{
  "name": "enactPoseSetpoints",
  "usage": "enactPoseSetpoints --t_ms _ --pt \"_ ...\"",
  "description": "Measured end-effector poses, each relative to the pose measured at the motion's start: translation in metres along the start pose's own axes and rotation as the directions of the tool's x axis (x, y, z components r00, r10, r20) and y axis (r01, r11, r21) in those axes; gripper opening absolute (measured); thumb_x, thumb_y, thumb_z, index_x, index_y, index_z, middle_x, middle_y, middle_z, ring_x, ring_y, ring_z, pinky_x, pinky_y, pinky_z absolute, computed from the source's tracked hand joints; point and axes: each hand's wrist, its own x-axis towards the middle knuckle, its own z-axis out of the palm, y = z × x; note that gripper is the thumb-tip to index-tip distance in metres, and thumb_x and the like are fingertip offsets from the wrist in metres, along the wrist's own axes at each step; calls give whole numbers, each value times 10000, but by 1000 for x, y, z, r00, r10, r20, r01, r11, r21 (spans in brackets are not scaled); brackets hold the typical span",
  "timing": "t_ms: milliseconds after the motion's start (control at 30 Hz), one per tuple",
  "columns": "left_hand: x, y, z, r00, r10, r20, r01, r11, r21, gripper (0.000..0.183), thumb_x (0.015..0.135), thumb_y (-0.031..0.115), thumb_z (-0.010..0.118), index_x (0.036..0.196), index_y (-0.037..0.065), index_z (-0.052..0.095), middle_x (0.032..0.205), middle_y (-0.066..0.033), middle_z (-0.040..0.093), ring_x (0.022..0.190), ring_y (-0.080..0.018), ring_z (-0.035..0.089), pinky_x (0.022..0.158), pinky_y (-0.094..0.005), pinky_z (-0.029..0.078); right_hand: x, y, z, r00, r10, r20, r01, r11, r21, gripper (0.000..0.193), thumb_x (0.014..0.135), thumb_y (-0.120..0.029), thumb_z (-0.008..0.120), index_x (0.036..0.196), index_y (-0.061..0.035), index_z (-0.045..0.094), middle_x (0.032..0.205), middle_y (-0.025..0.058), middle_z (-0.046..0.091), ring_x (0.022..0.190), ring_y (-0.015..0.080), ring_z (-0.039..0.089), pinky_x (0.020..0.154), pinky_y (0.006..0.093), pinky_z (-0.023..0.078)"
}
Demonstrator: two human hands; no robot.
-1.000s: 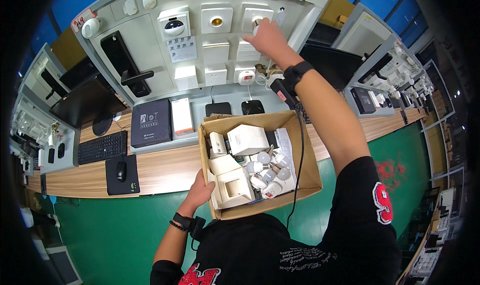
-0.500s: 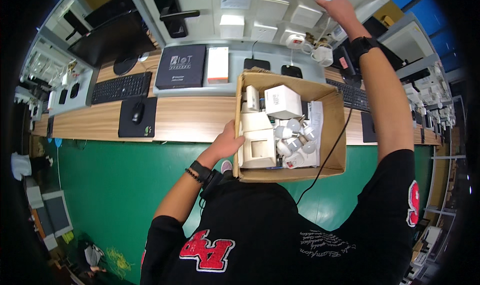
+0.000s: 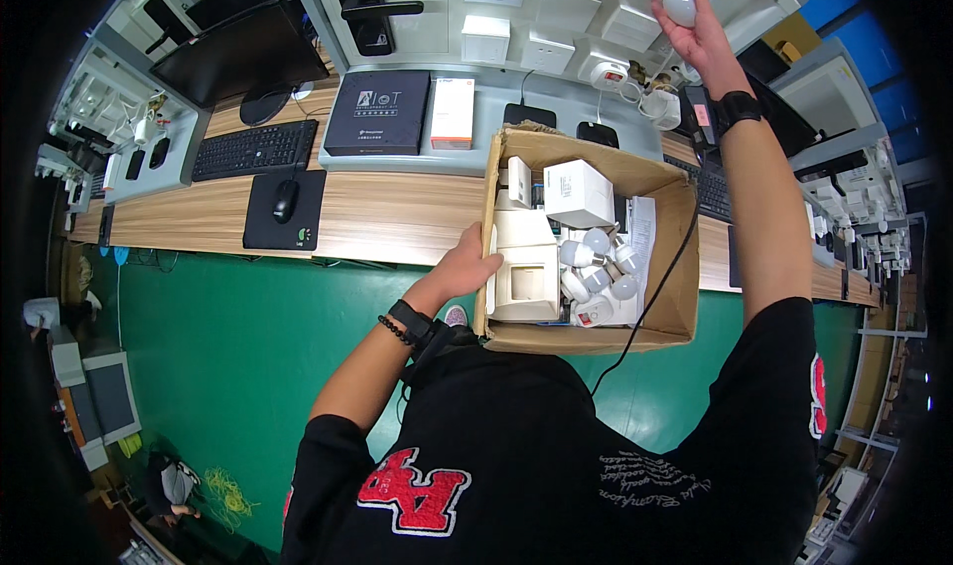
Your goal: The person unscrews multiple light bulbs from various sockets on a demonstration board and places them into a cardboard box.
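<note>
My left hand (image 3: 469, 265) grips the left wall of an open cardboard box (image 3: 679, 307), thumb inside the rim. Inside lie several white light bulbs (image 3: 598, 279), a white carton (image 3: 579, 194), a cream square housing (image 3: 526, 282) and a white paper sheet (image 3: 643, 232). Up at the right, my right hand (image 3: 700, 37) has its fingers spread around a round white light bulb (image 3: 679, 7) at a socket on the upright panel. The bulb's dome shows between thumb and fingers; whether the fingertips press on it is hard to see.
Under the panel, a grey ledge (image 3: 476, 160) bears a dark box (image 3: 378, 113), a white-orange carton (image 3: 453, 114) and two black devices. Left are a keyboard (image 3: 254, 150), mouse (image 3: 285, 202) and monitor (image 3: 241, 54). A black cable (image 3: 663, 285) hangs across the cardboard box.
My right hand has loosened from a closed grasp at the bulb to spread fingers, showing more of the dome. My left hand keeps holding the cardboard box. The whole view has shifted slightly.
</note>
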Motion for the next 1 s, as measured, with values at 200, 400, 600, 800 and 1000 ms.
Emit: enactPoseSetpoints --t_ms 200,400,600,800,1000 --pt "9 7 5 984 164 63 -167 985 43 620 831 182 532 1367 -37 310 1331 -273 432 1247 -386 442 1044 -396 352 8 -19 -21 906 -300 299 319 21 -947 520 753 -326 725 1106 22 569 950 208 637 777 303 666 715 377 530" --pt "4 -8 4 995 98 33 -100 994 49 621 842 197 539 1369 -36 306 1318 -287 432 1236 -398 451 1034 -395 364 -32 -7 29 803 -524 284 117 -329 -937 689 734 -444 730 1140 47 467 986 244 626 902 376 637 761 411 532" --pt "6 -2 5 998 44 34 -46 997 58 629 831 178 538 1365 -55 301 1314 -291 437 1230 -396 457 1036 -390 366 -31 -19 8 999 -33 -25 24 953 -303 510 872 -443 606 1189 -62 484 1029 148 576 928 296 617 732 421 565" --pt "4 -4 2 999 10 35 -11 999 48 660 833 183 541 1380 -66 269 1327 -288 432 1220 -387 478 1026 -376 381 -36 -15 24 996 -83 -31 75 976 -204 452 842 -336 650 1109 -5 499 935 162 571 813 281 612 711 366 567" --pt "5 2 0 998 -3 59 1 999 43 680 829 194 551 1392 -57 265 1331 -296 426 1234 -386 464 1031 -372 374 -36 -16 27 814 -442 377 159 -455 -876 544 769 -313 711 1144 16 496 861 139 637 775 312 652 667 362 542"
